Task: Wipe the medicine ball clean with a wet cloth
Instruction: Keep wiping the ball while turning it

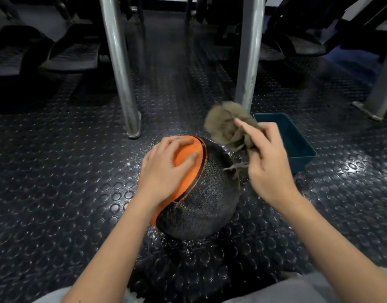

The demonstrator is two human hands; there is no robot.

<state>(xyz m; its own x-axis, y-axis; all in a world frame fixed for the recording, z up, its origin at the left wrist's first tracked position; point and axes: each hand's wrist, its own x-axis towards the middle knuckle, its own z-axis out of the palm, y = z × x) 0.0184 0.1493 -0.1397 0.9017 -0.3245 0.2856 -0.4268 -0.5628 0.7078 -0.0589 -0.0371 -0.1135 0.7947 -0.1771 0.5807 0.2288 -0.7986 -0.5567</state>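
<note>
One medicine ball (197, 193) is sitting on the studded rubber floor (57, 171) directly in front of the person, between the two forearms. Its orange panel is turned to the left and its dark textured panel is facing up and to the right. It is looking wet, and droplets are glinting on the floor around its base. Judging by its kind, it is going to be heavy and dense, unlikely to roll at a light touch but awkward to turn. The pebbled skin is offering grip, though the water may be making it slicker. Too large for fingers to close round, it is best steadied with a flat palm on top, or rolled from its sides with both hands.

The left hand (166, 167) is doing just that, lying spread over the orange panel with fingers splayed and lightly bent, pressing rather than gripping. The right hand (269, 169) is hovering just above the ball's upper right side, its fingers bunched round a brownish cloth (223, 123). The cloth is soft, limp and blurred, so I cannot tell whether its trailing threads are touching the ball. Just beyond that hand a teal tub (297, 149) is resting on the floor, near a metal leg (249, 62).
</note>
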